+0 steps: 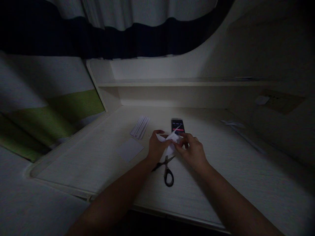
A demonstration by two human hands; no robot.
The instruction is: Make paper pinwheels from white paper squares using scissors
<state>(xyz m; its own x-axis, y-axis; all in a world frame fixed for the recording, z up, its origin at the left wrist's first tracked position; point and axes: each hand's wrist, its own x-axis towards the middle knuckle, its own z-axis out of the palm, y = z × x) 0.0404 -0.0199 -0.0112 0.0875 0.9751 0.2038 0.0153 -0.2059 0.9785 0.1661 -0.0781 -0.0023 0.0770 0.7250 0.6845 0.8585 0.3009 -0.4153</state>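
Between my two hands is a piece of folded white paper (pixel 170 149), with pointed flaps sticking up and out. My left hand (pixel 157 146) grips its left side, thumb pressed on the middle. The fingers of my right hand (pixel 193 149) pinch the paper's right side. Just below the paper, black-handled scissors (pixel 169 173) lie on the desk with their blades apart; my left wrist partly hides one handle. Behind the paper lies a phone (pixel 177 123) with a lit timer, its lower part covered by the paper.
A flat white paper square (pixel 130 149) lies left of my hands on the white desk (pixel 98 170). Beyond it is a stack of folded paper strips (pixel 140 127). A shelf (pixel 167 84) spans the back. Curtains (pixel 49 82) hang at the left, and a cable (pixel 248 137) runs along the right.
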